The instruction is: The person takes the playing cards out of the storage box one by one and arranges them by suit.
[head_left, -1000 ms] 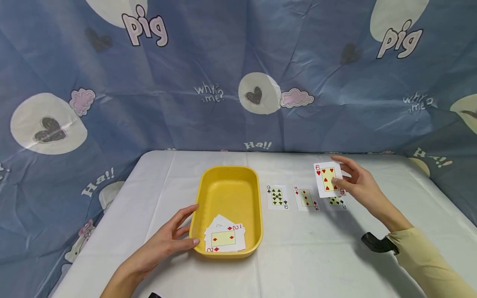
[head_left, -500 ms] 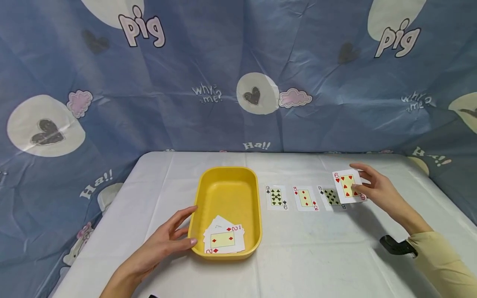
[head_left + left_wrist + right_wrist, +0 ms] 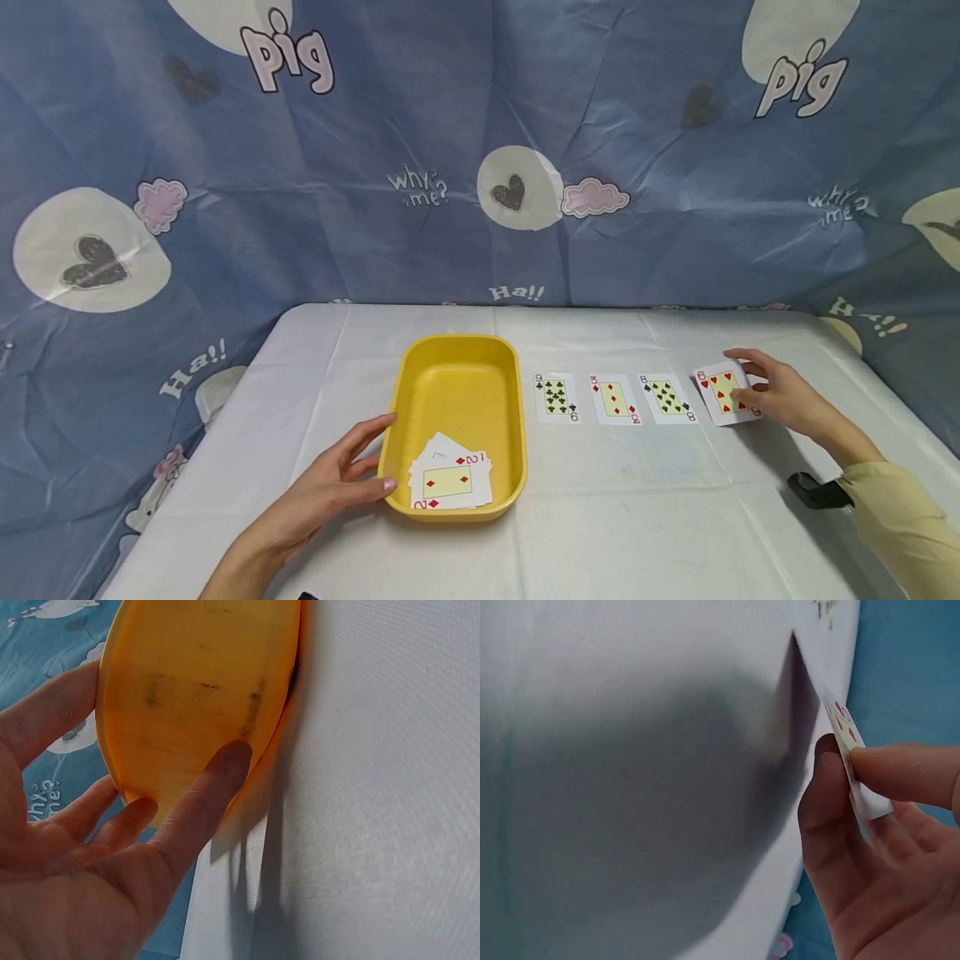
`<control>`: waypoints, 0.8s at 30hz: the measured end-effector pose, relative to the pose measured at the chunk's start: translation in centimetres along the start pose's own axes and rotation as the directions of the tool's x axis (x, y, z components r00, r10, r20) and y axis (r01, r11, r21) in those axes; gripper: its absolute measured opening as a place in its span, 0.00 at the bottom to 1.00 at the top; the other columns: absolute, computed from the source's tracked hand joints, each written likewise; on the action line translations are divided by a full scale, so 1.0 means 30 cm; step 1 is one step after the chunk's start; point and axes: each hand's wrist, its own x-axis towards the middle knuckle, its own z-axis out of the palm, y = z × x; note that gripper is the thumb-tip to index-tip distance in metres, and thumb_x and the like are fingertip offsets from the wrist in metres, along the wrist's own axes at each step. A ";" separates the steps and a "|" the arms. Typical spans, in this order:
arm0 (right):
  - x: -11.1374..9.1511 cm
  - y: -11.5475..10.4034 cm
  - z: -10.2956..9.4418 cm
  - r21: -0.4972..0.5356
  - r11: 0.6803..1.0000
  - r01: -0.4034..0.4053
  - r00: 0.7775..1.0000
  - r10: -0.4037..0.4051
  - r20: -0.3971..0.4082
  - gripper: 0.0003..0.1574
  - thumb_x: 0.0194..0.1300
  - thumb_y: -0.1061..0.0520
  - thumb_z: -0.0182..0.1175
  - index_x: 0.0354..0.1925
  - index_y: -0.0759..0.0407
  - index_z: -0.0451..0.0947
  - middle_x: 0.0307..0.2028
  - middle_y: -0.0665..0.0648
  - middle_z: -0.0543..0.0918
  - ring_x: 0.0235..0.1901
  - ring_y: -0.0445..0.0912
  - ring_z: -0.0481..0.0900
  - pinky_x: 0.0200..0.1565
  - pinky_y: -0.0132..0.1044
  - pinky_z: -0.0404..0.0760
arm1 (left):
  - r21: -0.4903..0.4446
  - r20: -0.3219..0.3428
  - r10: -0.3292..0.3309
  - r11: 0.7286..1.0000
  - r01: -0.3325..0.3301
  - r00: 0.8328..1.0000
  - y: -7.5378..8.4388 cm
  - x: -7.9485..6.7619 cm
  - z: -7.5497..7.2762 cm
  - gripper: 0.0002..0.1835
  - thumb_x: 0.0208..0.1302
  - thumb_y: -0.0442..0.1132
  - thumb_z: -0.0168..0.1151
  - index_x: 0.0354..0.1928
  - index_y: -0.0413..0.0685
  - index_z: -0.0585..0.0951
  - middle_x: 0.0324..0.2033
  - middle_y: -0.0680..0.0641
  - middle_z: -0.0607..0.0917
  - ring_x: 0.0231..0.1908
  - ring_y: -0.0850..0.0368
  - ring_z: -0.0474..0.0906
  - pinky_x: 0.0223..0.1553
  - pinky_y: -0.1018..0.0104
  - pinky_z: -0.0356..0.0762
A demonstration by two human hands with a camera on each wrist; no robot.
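My right hand (image 3: 783, 396) pinches the six of hearts playing card (image 3: 722, 382) between thumb and fingers at the right of the table. In the right wrist view the card (image 3: 845, 724) is tilted, one corner down near the cloth. My left hand (image 3: 330, 492) touches the left side of a yellow tray (image 3: 520, 417); in the left wrist view the thumb and fingers spread over the tray's outer wall (image 3: 199, 712). Inside the tray's near end lies a loose stack of cards, a two of diamonds (image 3: 450, 482) on top.
Face up in a row between tray and right hand lie a nine of clubs (image 3: 557, 398), a three of diamonds (image 3: 615, 400) and an eight of spades (image 3: 667, 399). A white cloth (image 3: 600, 525) covers the table; a blue printed curtain (image 3: 420, 258) hangs behind.
My right hand has carried the six of hearts rightward and down, from above the eight of spades to just right of it, uncovering that card. The left hand stays at the tray.
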 end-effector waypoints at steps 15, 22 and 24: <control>0.029 0.032 0.023 -0.225 0.972 -0.072 0.997 0.077 0.014 0.36 0.60 0.64 0.65 0.62 0.78 0.64 0.45 0.74 0.73 0.35 0.52 0.75 0.29 0.41 0.73 | -0.004 0.002 0.004 1.000 -0.004 1.000 -0.002 -0.002 0.002 0.42 0.60 0.38 0.70 0.74 0.60 0.60 0.76 0.49 0.47 0.65 0.44 0.66 0.52 0.54 0.77; 0.017 0.008 0.028 -0.206 0.978 -0.043 0.998 0.034 -0.048 0.31 0.66 0.62 0.62 0.63 0.73 0.66 0.53 0.75 0.68 0.42 0.59 0.74 0.31 0.42 0.74 | -0.007 -0.033 -0.015 1.000 0.015 0.999 0.003 -0.001 0.005 0.42 0.59 0.39 0.72 0.72 0.61 0.62 0.75 0.50 0.49 0.65 0.44 0.67 0.52 0.54 0.77; 0.017 -0.015 0.032 -0.191 0.982 0.003 0.997 -0.019 -0.081 0.30 0.68 0.62 0.61 0.64 0.70 0.67 0.56 0.73 0.69 0.45 0.60 0.75 0.32 0.40 0.75 | -0.010 -0.039 -0.019 1.000 0.019 0.999 0.005 0.000 0.005 0.41 0.59 0.38 0.72 0.72 0.62 0.63 0.75 0.50 0.49 0.65 0.44 0.66 0.52 0.54 0.77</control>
